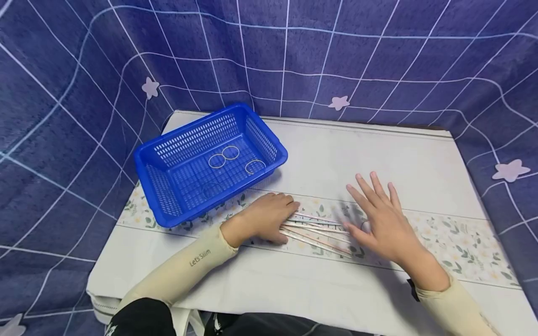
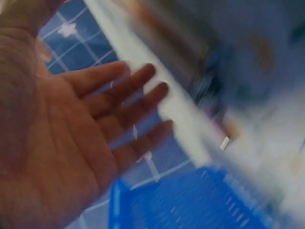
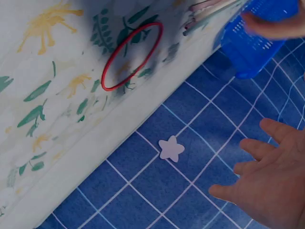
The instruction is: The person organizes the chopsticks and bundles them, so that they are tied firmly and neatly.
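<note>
A bundle of thin pale straws [image 1: 319,228] lies on the flowered band of the tablecloth, also seen as straw ends [image 3: 209,12] in the right wrist view. My left hand [image 1: 271,215] rests palm down on the bundle's left end, its fingers [image 2: 124,95] fairly straight. Over the bundle's right end hovers my right hand [image 1: 376,212], fingers spread and holding nothing, with its fingers [image 3: 267,157] showing in the wrist view. A red rubber band [image 3: 131,57] lies flat on the cloth close to the right hand. The left wrist view is heavily blurred.
A blue slotted basket [image 1: 147,158] stands at the table's back left with several pale rubber bands [image 1: 223,157] inside. The white table [image 1: 357,149] is ringed by a blue grid-patterned curtain [image 1: 294,56] on three sides.
</note>
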Motion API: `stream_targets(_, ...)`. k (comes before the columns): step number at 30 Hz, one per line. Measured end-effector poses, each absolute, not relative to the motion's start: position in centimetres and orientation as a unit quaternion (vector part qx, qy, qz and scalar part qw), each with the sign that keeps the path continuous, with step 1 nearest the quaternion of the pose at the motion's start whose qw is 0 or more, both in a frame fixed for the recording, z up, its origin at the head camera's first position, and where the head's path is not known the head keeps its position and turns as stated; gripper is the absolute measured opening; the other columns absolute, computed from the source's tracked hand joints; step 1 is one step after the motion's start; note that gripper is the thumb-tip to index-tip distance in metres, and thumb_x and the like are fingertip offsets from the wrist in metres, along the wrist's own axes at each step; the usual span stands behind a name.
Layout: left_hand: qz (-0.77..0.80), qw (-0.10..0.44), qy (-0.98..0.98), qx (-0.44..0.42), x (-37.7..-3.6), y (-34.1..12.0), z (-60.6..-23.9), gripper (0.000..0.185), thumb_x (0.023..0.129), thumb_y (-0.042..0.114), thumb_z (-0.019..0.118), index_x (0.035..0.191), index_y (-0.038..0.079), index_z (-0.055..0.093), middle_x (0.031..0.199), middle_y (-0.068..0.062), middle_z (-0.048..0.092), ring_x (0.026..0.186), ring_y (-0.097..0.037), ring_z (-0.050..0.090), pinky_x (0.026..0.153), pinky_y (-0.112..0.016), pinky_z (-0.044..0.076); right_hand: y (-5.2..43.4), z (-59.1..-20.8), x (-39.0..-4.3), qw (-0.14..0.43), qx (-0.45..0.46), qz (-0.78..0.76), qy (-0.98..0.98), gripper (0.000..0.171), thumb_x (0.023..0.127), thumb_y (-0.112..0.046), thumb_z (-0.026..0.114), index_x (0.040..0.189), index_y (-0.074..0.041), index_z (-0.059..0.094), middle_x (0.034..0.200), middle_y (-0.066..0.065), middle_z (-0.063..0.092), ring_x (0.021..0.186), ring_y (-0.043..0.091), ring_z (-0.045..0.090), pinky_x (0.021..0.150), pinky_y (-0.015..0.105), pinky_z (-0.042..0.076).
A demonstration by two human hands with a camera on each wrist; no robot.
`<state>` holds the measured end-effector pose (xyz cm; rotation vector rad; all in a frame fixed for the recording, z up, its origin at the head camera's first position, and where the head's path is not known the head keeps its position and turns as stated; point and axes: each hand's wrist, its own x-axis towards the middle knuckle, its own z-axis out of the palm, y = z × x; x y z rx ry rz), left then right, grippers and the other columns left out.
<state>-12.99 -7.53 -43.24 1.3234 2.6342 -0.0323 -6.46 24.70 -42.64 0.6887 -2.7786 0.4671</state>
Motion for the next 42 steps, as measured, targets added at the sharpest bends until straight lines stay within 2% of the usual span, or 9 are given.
stream_targets(2, -0.015, 0.098, 0.889, 0.446, -12.6, -7.4, -44.0, 0.072, 0.077, 0.045, 0.083, 0.135, 0.008, 0.062, 0.125, -0.006, 0.065, 0.118, -0.026, 0.064, 0.1, -0.044, 0.055, 24.7, -42.5, -6.1, 0.109, 0.232, 0.172, -0.951, 0.086, 0.093, -0.047, 0.072, 0.166, -0.024, 0.033, 0.178, 0.007, 0.022, 0.168, 0.034, 0.004, 0.131, 0.065, 0.002)
stream_targets(4, -0.014, 0.085, 0.888, 0.452, -12.3, -7.3, -44.7, 0.057, 0.075, 0.035, 0.08, 0.123, 0.008, 0.065, 0.114, -0.005, 0.065, 0.108, -0.025, 0.066, 0.092, -0.043, 0.057, 24.8, -42.4, -5.9, 0.107, 0.23, 0.178, -0.951, 0.087, 0.092, -0.044, 0.073, 0.166, -0.023, 0.034, 0.177, 0.008, 0.023, 0.168, 0.035, 0.005, 0.131, 0.067, 0.005)
stream_targets(7, -0.002, 0.075, 0.884, 0.461, -12.0, -7.0, -45.3, 0.046, 0.074, 0.025, 0.076, 0.115, 0.009, 0.065, 0.107, -0.005, 0.067, 0.099, -0.025, 0.066, 0.087, -0.042, 0.057, 25.0, -42.4, -5.9, 0.108, 0.229, 0.184, -0.95, 0.087, 0.091, -0.044, 0.074, 0.166, -0.023, 0.034, 0.177, 0.009, 0.024, 0.168, 0.035, 0.006, 0.13, 0.068, 0.008)
stream_targets(17, -0.032, 0.133, 0.889, 0.437, -11.3, -5.5, -45.5, 0.032, 0.076, 0.018, 0.076, 0.106, 0.009, 0.068, 0.1, -0.005, 0.069, 0.087, -0.02, 0.062, 0.08, -0.039, 0.058, 25.1, -42.5, -5.4, 0.098, 0.228, 0.196, -0.948, 0.084, 0.091, -0.042, 0.076, 0.164, -0.021, 0.039, 0.177, 0.01, 0.023, 0.167, 0.039, 0.006, 0.126, 0.071, 0.016)
stream_targets(21, -0.05, 0.123, 0.896, 0.424, -10.5, -5.4, -45.4, 0.034, 0.074, 0.019, 0.078, 0.104, 0.008, 0.068, 0.099, -0.006, 0.068, 0.089, -0.021, 0.064, 0.081, -0.039, 0.06, 25.1, -42.4, -5.2, 0.082, 0.228, 0.207, -0.948, 0.082, 0.091, -0.043, 0.076, 0.162, -0.021, 0.042, 0.177, 0.01, 0.022, 0.167, 0.04, 0.005, 0.12, 0.074, 0.024)
stream_targets(29, -0.015, 0.08, 0.897, 0.435, -10.4, -5.5, -45.5, 0.028, 0.071, 0.01, 0.081, 0.094, 0.012, 0.065, 0.089, -0.005, 0.074, 0.08, -0.025, 0.072, 0.072, -0.042, 0.06, 25.3, -42.2, -4.9, 0.068, 0.225, 0.214, -0.948, 0.078, 0.093, -0.043, 0.075, 0.161, -0.021, 0.043, 0.178, 0.01, 0.019, 0.167, 0.038, 0.004, 0.12, 0.073, 0.026)
stream_targets(35, -0.019, 0.083, 0.895, 0.438, -10.2, -5.5, -45.4, 0.022, 0.079, 0.007, 0.079, 0.098, 0.009, 0.068, 0.094, -0.007, 0.074, 0.086, -0.025, 0.071, 0.078, -0.041, 0.06, 25.2, -42.6, -5.0, 0.067, 0.221, 0.209, -0.95, 0.073, 0.094, -0.043, 0.075, 0.158, -0.018, 0.048, 0.178, 0.011, 0.02, 0.167, 0.039, 0.005, 0.12, 0.073, 0.026)
stream_targets(38, -0.046, 0.057, 0.896, 0.438, -9.8, -5.7, -45.3, 0.013, 0.088, 0.008, 0.071, 0.101, 0.006, 0.068, 0.098, -0.009, 0.07, 0.09, -0.024, 0.067, 0.077, -0.039, 0.061, 25.2, -42.6, -5.0, 0.067, 0.22, 0.209, -0.951, 0.071, 0.095, -0.042, 0.074, 0.157, -0.017, 0.049, 0.177, 0.012, 0.021, 0.167, 0.04, 0.006, 0.121, 0.072, 0.026)
stream_targets(42, -0.085, 0.006, 0.889, 0.45, -9.5, -6.1, -45.2, 0.012, 0.099, 0.006, 0.056, 0.106, 0.004, 0.065, 0.101, -0.009, 0.065, 0.093, -0.022, 0.063, 0.077, -0.033, 0.06, 25.0, -42.7, -5.0, 0.056, 0.215, 0.212, -0.952, 0.067, 0.096, -0.041, 0.073, 0.154, -0.015, 0.053, 0.175, 0.015, 0.025, 0.167, 0.04, 0.007, 0.12, 0.072, 0.026)
